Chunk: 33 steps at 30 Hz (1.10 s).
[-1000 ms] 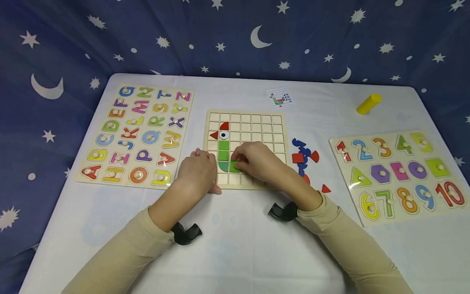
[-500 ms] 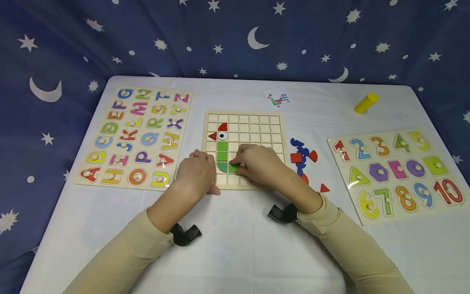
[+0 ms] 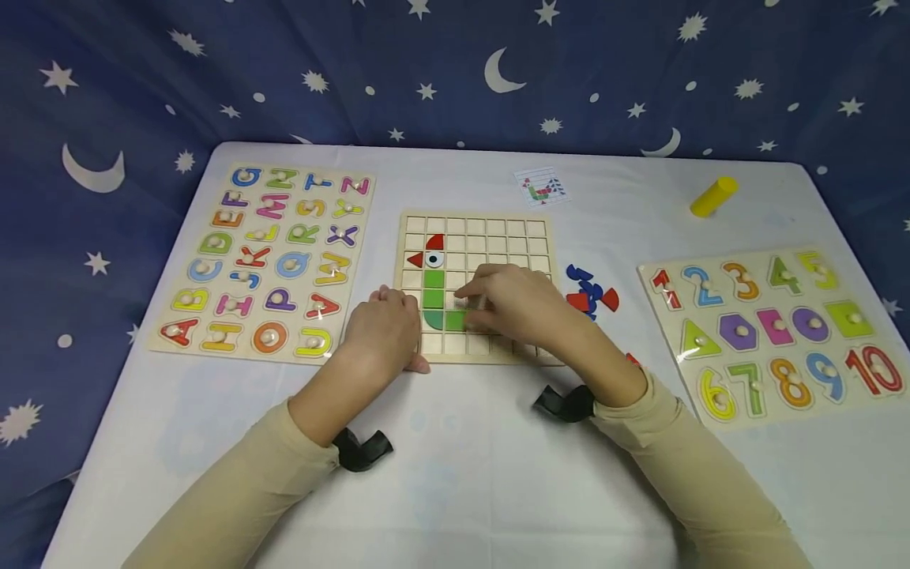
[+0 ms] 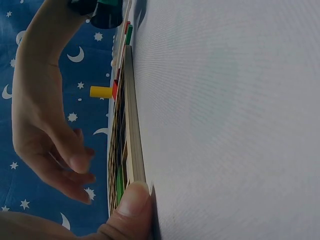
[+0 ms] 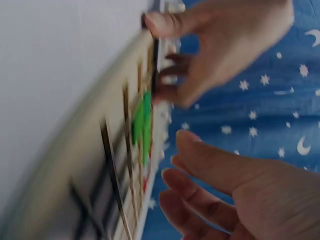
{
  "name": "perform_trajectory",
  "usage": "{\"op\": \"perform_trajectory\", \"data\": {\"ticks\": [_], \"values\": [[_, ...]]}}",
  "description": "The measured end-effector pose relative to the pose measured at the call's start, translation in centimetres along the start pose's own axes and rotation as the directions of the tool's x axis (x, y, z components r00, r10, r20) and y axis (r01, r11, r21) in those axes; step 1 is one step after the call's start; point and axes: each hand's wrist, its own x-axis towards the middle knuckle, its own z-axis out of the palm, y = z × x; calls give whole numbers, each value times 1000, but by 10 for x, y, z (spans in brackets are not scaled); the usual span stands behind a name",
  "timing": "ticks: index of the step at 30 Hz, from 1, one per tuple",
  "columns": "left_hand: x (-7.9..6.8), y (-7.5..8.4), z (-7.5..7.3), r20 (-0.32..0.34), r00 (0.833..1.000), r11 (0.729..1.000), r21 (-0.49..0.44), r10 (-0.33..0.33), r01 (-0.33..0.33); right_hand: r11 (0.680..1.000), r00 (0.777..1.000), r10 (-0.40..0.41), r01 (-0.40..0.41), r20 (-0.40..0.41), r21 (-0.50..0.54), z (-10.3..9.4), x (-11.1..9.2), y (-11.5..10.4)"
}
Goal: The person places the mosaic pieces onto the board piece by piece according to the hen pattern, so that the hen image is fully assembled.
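Note:
My left hand (image 3: 382, 336) grips the lower left corner of a wooden grid board (image 3: 490, 225); its thumb (image 4: 135, 200) presses the near edge. Over the middle of the board hovers my right hand (image 3: 522, 304), fingers loosely bent, with nothing between thumb and fingertips in the right wrist view. A green square tile (image 3: 456, 320) lies in a cell beside a darker green quarter-circle tile (image 3: 432, 320). Above them are stacked green squares (image 3: 434, 288), a round eye tile (image 3: 434, 259), a red triangle (image 3: 415, 259) and a red quarter-circle (image 3: 435, 242).
Blue and red loose tiles (image 3: 586, 288) lie right of the board, partly hidden by my right arm. A picture card (image 3: 542, 188) is behind it. A letter puzzle (image 3: 259, 237) lies left, a number puzzle (image 3: 775, 332) right. A yellow cylinder (image 3: 714, 197) is at the back right.
My right hand has let go of the green square, which now lies in its cell, and has lifted slightly to the right. The left hand keeps its hold on the board.

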Motion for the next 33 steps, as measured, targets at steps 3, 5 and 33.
{"op": "perform_trajectory", "data": {"ticks": [3, 5, 33], "values": [[1, 1, -1, 10, 1000, 1000, 1, 3, -3, 1000, 1000, 4, -3, -18, 19, -12, -12, 15], [1, 2, -1, 16, 1000, 1000, -5, 0, 0, 999, 1000, 2, -1, -17, 39, -18, -23, 27], [3, -1, -5, 46, 999, 998, -61, 24, -22, 953, 968, 247, -234, 48, -193, 3, -128, 56]]}}
